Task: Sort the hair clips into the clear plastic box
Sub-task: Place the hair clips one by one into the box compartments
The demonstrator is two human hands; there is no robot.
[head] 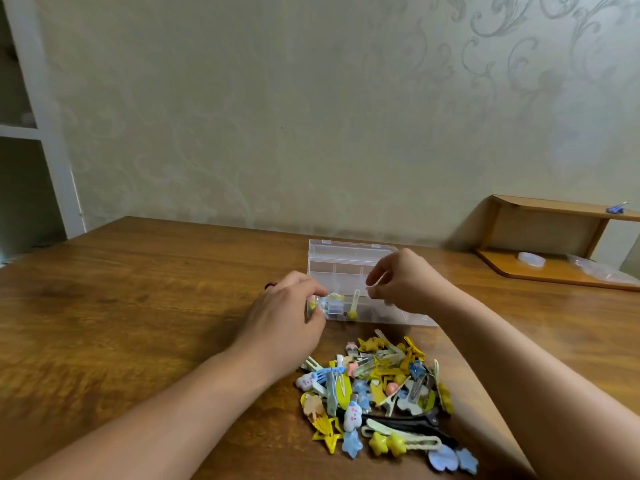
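Head view: clear plastic compartment box [349, 268] sits open on the brown wooden table [138, 306], lid up toward the wall. My left hand [287, 317] is at the box's near-left corner, fingers curled against the wall there; can't tell if they grip it. My right hand [405, 282] hovers over the box's right side, thumb and forefinger pinched; what they hold is too blurred to tell. A few yellow and blue clips [337, 304] lie in the front compartments. Heap of colourful plastic hair clips [381, 389] lies just in front of the box, between my forearms.
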